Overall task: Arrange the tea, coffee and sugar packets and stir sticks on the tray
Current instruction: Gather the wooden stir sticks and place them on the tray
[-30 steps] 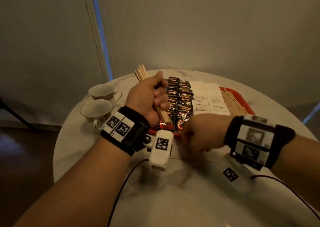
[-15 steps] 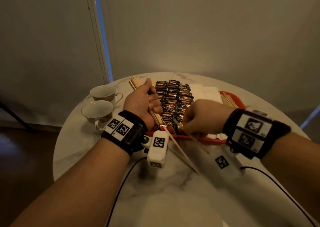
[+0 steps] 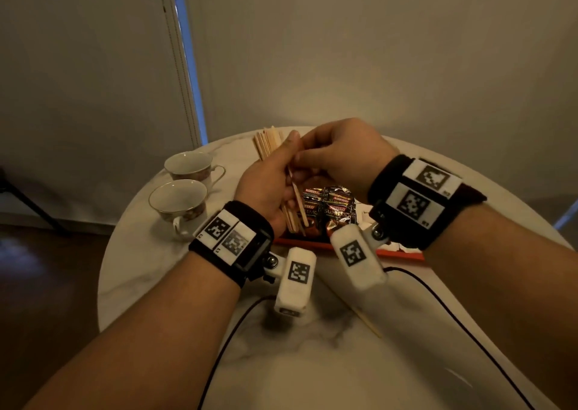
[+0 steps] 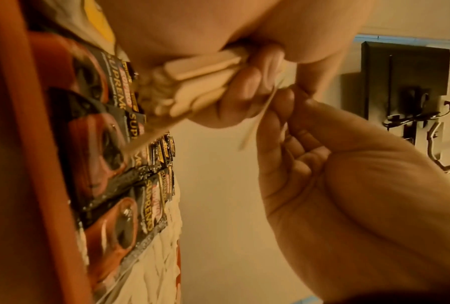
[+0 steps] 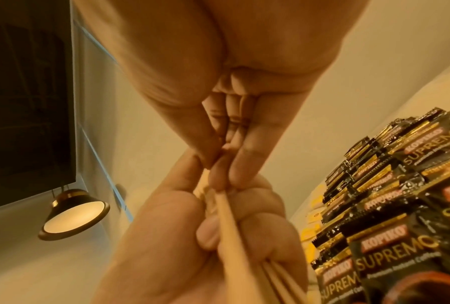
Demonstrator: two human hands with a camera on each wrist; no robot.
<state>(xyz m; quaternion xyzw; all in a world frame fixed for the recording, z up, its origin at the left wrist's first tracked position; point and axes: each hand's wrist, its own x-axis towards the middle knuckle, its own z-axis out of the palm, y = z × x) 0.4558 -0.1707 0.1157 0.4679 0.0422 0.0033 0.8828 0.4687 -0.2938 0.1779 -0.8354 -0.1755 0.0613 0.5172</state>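
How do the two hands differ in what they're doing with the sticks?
The left hand grips a whole bundle of sticks in its fist; the right hand pinches just one stick between thumb and fingertips. The left hand's thumb points up, while the right hand reaches in from above. Both hover over the tray.

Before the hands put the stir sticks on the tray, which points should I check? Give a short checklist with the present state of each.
1. Left hand grips the bundle of stir sticks: ok.
2. Right hand pinches a single stick at the bundle: ok.
3. All sticks collected: not ok, a loose stick lies on the table.
4. Bundle ends even: not ok.
5. Free place on the tray for the bundle: cannot tell, the hands hide it.
6. Coffee packets on the tray: ok.
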